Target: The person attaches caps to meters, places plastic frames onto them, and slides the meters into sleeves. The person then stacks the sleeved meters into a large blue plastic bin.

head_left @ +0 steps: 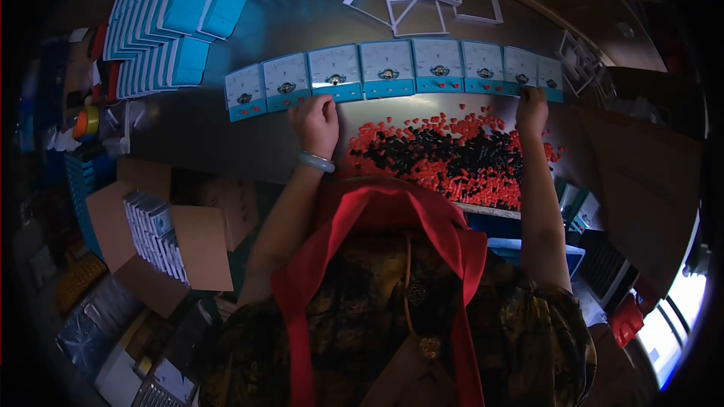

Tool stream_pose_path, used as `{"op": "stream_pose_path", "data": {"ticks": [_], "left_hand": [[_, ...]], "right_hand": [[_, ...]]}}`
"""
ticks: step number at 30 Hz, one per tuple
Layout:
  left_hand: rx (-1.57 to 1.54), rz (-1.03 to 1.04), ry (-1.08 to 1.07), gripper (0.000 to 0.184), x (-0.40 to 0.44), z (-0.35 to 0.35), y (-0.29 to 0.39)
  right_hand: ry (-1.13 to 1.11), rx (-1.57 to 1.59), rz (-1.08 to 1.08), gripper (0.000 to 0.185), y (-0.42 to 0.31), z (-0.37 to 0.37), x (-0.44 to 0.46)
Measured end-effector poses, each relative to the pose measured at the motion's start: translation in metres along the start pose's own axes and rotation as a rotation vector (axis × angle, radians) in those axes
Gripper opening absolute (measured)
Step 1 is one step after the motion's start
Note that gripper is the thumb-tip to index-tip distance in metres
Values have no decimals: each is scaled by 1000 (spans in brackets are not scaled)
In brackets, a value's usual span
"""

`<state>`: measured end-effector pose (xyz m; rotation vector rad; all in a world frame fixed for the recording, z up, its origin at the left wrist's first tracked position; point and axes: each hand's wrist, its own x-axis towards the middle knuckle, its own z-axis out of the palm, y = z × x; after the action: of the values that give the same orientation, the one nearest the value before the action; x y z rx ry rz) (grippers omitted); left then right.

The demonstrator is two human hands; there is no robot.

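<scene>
Meters [437, 60] on the desk [260, 139] are partly covered by left fingers [324, 104] and right fingers [533, 96]; whether any are grasped cannot be told.

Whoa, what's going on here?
Someone is working along a row of teal-and-white meters. Their left hand is by the third meter from the left, their right hand near the row's right end. What each hand holds is unclear. A heap of red and black caps lies before them, and some meters have red caps on their fronts.
</scene>
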<state>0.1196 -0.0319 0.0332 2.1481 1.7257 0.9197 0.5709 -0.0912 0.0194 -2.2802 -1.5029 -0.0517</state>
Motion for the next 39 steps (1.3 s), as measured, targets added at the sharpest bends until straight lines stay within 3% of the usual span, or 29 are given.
{"op": "stream_pose_path", "data": {"ticks": [5,8,10,11,16,18,20,28,33,35,37,39], "left_hand": [[5,16,-10,3,10,8,1],[110,40,-79,4,14,11,3],[127,52,-77,11,17,10,2],[166,45,-86,14,19,10,1],[271,13,-117,23,22,11,0],[259,11,-124,19,19,12,-1],[189,137,-27,13,15,14,-6],[166,124,-74,10,16,13,1],[101,206,-55,22,15,16,4],[131,33,-54,27,12,16,6],[137,36,-69,26,11,20,-1],[129,145,-60,26,10,23,-5]], "right_hand": [[-38,-60,1,12,2,1,2],[-133,-176,141,20,-4,-6,8],[-245,-284,269,39,-15,-13,12],[-257,-279,279,40,-14,-13,11],[-332,-292,273,37,-16,-17,6],[-93,-171,226,31,-17,-17,3],[-115,-158,204,27,-17,-18,3],[-196,-185,201,22,-15,-15,7],[-227,-187,205,25,-15,-16,9],[-219,-201,203,27,-12,-18,7],[-145,-206,219,25,-17,-20,6],[-122,-78,140,22,-26,-18,0]]}}
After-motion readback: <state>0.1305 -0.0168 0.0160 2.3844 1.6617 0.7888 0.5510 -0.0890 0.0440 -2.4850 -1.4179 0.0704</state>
